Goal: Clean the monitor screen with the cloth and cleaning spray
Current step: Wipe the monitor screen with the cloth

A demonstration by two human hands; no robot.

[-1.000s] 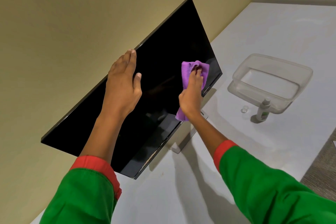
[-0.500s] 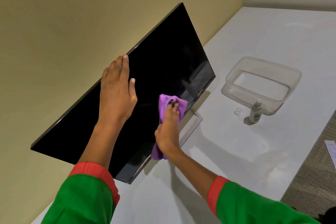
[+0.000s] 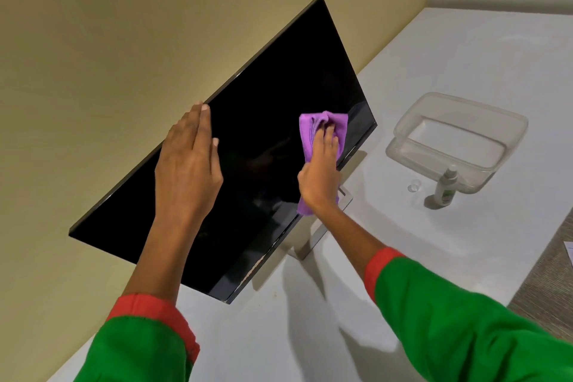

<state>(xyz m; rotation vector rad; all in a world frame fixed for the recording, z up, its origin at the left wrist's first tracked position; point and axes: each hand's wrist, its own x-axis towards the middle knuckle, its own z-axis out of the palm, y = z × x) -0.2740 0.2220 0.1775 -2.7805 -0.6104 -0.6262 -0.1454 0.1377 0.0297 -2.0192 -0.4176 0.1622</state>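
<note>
I am in the wiping step: my right hand (image 3: 321, 178) presses the purple cloth (image 3: 322, 133) flat against the monitor (image 3: 263, 121), on the lower right part of the dark screen, close to its bottom edge and just above the stand (image 3: 313, 239). My fingers are laid together over the bunched cloth, pinning it to the glass more than pinching it, and a tail of the cloth hangs out under my wrist. My left hand (image 3: 186, 170) is spread open, fingers straight and side by side, fingertips at the monitor's top edge and palm over the screen's face to steady it; it holds nothing. The spray bottle (image 3: 446, 184) stands upright on the white table (image 3: 465, 56), well to the right of the monitor, just in front of the clear tub (image 3: 459, 139), with a small clear cap (image 3: 414, 186) lying beside it. As I judge it, the spraying is done and the rubbing is part way along; I cannot tell from the black glass which areas are already clean. The next stroke calls for light, even pressure, sweeping away from the bottom edge toward the middle and left of the screen, while my left hand keeps bracing so the monitor does not tilt on the stand.
</note>
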